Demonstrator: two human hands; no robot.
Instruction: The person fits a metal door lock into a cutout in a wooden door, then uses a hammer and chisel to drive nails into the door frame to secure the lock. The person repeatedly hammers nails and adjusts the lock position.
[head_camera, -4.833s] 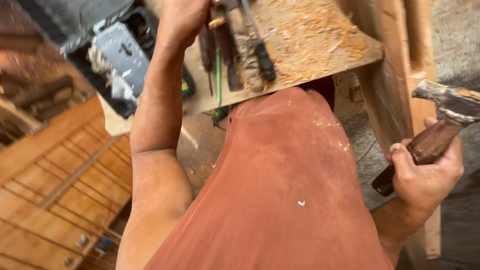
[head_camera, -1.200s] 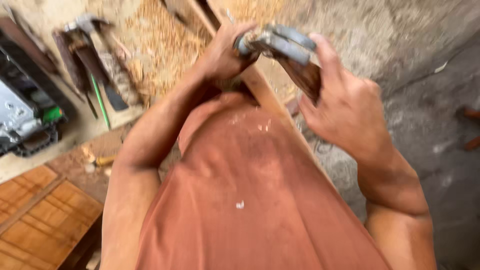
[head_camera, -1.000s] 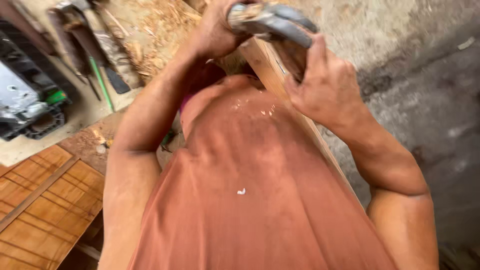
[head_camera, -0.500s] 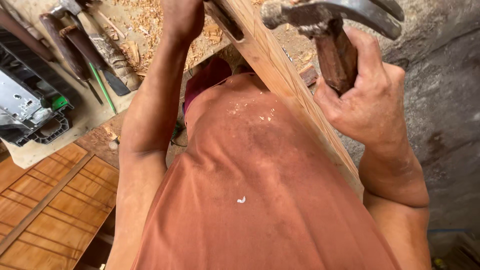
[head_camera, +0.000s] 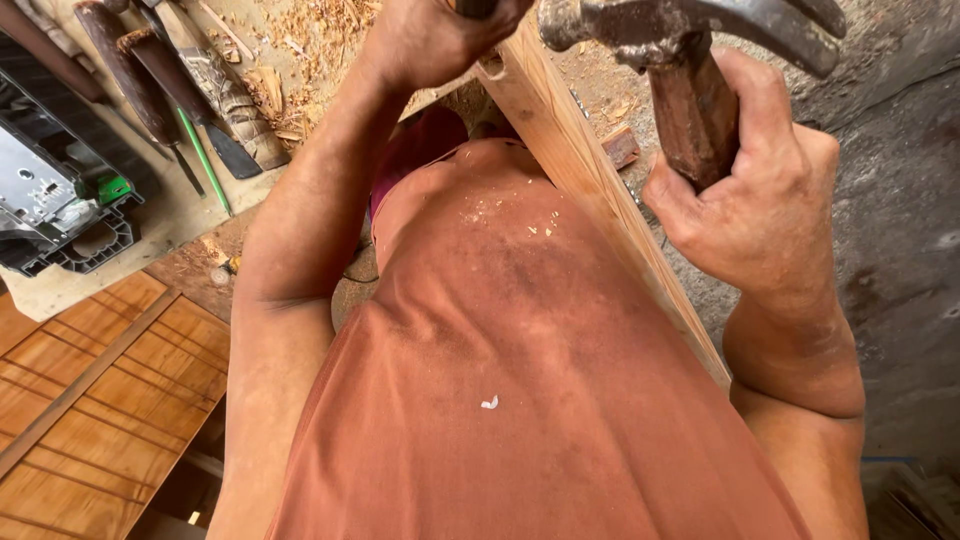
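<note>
My right hand (head_camera: 750, 190) grips the dark wooden handle of a claw hammer (head_camera: 690, 50), whose steel head is raised at the top of the view. My left hand (head_camera: 430, 35) is closed around a dark tool handle at the top edge, right above a long pale wooden plank (head_camera: 600, 190). That plank runs diagonally from the top centre down to the right, beside my rust-coloured shirt. What the left hand's tool touches is out of view.
A bench at upper left carries several chisels (head_camera: 150, 85), wood shavings (head_camera: 300, 40) and a grey and black power tool (head_camera: 55, 195). A slatted wooden panel (head_camera: 90, 420) lies at lower left. Grey concrete floor (head_camera: 900, 220) lies to the right.
The view has shifted and tilted. My right hand has lifted the hammer from close over the left hand to a raised position on the right. The left hand stays on the plank's top.
</note>
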